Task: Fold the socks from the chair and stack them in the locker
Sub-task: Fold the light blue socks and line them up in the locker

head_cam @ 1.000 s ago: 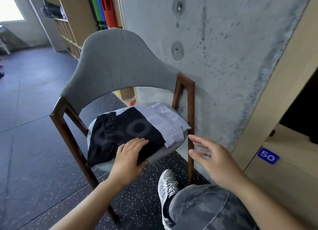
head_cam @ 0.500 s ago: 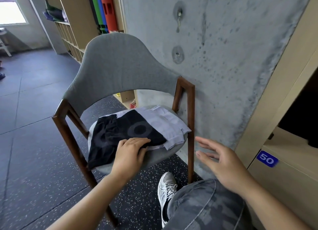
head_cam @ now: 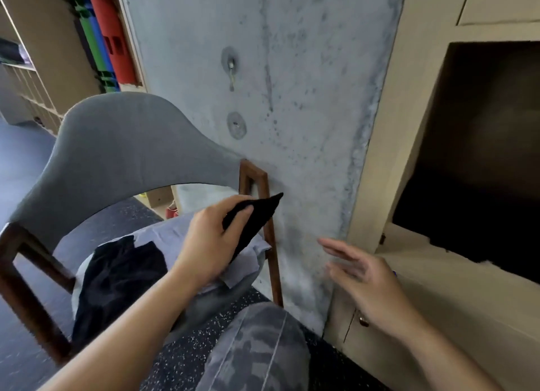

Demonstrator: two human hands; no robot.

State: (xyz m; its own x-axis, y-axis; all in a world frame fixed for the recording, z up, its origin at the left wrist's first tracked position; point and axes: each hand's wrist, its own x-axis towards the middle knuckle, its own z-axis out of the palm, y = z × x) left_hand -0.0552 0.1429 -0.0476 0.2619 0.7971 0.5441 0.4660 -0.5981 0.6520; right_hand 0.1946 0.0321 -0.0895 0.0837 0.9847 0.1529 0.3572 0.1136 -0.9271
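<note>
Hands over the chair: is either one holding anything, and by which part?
The left hand pinches a black sock partway along it, one pointed end sticking out. The right hand is open and holds nothing.

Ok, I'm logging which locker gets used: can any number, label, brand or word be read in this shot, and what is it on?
No text can be read here.
Locker front: only a sliver of a blue tag shows past the right hand; too little to read.
Black sock gripped by the left hand: no print visible.
Red mat on the shelf: dark marks, not legible as text.
</note>
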